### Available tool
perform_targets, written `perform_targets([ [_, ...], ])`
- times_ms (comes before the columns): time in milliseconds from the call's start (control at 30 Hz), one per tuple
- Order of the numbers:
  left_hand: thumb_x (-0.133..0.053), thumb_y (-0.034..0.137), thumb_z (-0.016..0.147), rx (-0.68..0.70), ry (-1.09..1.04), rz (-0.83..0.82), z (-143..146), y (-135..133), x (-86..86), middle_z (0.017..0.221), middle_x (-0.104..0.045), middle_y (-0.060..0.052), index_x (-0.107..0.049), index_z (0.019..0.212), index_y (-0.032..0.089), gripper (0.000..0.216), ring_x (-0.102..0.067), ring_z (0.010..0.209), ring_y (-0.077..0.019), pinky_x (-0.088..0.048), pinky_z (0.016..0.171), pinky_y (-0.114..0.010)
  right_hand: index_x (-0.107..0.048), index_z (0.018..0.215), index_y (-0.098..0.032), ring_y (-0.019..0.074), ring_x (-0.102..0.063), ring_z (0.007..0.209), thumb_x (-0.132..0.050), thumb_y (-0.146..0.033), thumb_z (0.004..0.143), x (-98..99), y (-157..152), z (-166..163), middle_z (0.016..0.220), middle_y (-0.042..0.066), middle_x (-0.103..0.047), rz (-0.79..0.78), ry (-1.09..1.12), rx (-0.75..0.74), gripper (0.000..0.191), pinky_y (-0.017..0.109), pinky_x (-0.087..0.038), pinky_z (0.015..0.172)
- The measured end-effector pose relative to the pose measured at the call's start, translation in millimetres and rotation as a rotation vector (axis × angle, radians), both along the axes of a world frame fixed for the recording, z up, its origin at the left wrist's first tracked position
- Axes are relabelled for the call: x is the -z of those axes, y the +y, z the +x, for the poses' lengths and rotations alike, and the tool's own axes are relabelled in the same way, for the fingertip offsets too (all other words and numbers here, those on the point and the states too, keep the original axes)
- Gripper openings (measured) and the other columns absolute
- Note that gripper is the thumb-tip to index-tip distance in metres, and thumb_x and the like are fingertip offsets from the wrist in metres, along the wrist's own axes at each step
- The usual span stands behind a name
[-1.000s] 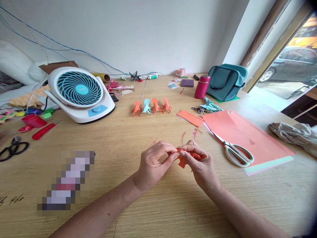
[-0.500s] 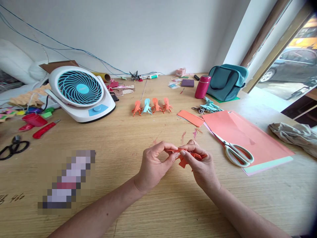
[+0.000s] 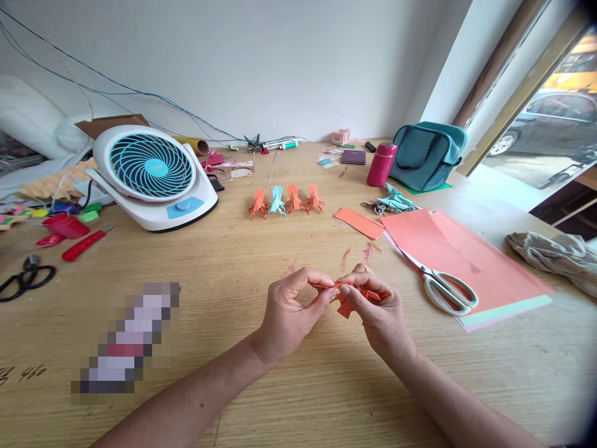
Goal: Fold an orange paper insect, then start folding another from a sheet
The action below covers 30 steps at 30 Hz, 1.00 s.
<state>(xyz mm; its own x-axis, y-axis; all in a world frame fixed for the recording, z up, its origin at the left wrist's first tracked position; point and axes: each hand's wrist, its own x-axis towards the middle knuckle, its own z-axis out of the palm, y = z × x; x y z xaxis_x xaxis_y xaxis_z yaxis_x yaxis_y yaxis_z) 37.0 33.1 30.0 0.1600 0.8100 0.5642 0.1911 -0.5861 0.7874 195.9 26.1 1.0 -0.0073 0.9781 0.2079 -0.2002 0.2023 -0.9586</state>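
Observation:
A small folded orange paper piece [image 3: 346, 302] is held just above the wooden table [image 3: 242, 261], between both hands. My left hand [image 3: 289, 314] pinches its left end with thumb and forefinger. My right hand [image 3: 375, 311] pinches its right part, fingers curled round it. Much of the paper is hidden by my fingers. A row of finished paper figures [image 3: 285, 200], orange ones and a light blue one, stands farther back on the table.
White-handled scissors [image 3: 443, 286] lie on orange paper sheets [image 3: 466, 255] at the right. A white and blue desk fan [image 3: 152, 177] stands back left, black scissors [image 3: 25, 280] and a red knife [image 3: 84, 244] far left. A teal bag [image 3: 426, 152], a pink bottle [image 3: 381, 163] and a crumpled cloth [image 3: 555, 252] are to the right.
Both hands keep their pinch on the orange paper in the same place. My left fingers have lifted and shifted slightly on the fold.

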Motion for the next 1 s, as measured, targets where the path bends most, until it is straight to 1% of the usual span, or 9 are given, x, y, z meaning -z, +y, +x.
perform_targets([
  [200, -0.071, 0.013, 0.085, -0.020, -0.008, -0.034, 0.5, -2.1, 0.6, 0.078, -0.073, 0.000, -0.069, 0.085, 0.019, 0.006, -0.069, 0.073, -0.0114, -0.055, 0.072, -0.021, -0.077, 0.084, -0.024, 0.0088, -0.057, 0.057, -0.074, -0.034, 0.086, -1.1, -0.7, 1.1, 0.076, -0.002, -0.051, 0.042, -0.050, 0.019, 0.011, 0.024, -0.048, 0.050],
  [433, -0.069, 0.011, 0.087, -0.028, 0.090, 0.110, -2.1, -1.1, -1.1, 0.079, -0.073, 0.001, -0.068, 0.086, 0.019, 0.008, -0.069, 0.072, -0.0103, -0.054, 0.071, -0.020, -0.079, 0.088, -0.026, 0.0086, -0.058, 0.056, -0.074, -0.034, 0.087, -1.9, -0.4, 3.6, 0.076, -0.002, -0.052, 0.045, -0.082, 0.003, 0.010, 0.024, -0.048, 0.050],
  [667, -0.066, 0.014, 0.090, -0.029, 0.121, 0.187, -4.8, 1.6, 3.4, 0.081, -0.074, 0.000, -0.068, 0.089, 0.020, 0.007, -0.069, 0.073, -0.0112, -0.054, 0.073, -0.022, -0.079, 0.087, -0.024, 0.0105, -0.060, 0.053, -0.075, -0.037, 0.085, -0.7, 0.0, 3.2, 0.073, -0.002, -0.055, 0.014, -0.072, 0.002, 0.014, 0.025, -0.050, 0.048],
  [767, -0.067, 0.013, 0.090, -0.030, 0.103, 0.179, -4.0, 1.4, 3.2, 0.081, -0.074, 0.000, -0.068, 0.088, 0.020, 0.008, -0.069, 0.073, -0.0109, -0.055, 0.073, -0.022, -0.079, 0.088, -0.025, 0.0096, -0.059, 0.054, -0.076, -0.036, 0.085, -0.5, 0.5, 2.7, 0.073, -0.002, -0.054, 0.028, -0.050, -0.004, 0.012, 0.024, -0.051, 0.049],
  [1000, -0.067, 0.015, 0.089, -0.059, 0.051, 0.076, 1.0, -1.4, 3.2, 0.082, -0.075, -0.001, -0.070, 0.086, 0.020, 0.007, -0.071, 0.074, -0.0127, -0.057, 0.073, -0.023, -0.078, 0.086, -0.024, 0.0092, -0.057, 0.054, -0.077, -0.037, 0.083, 2.0, 1.3, 1.3, 0.075, -0.002, -0.055, 0.001, -0.009, -0.003, 0.013, 0.024, -0.051, 0.048],
])
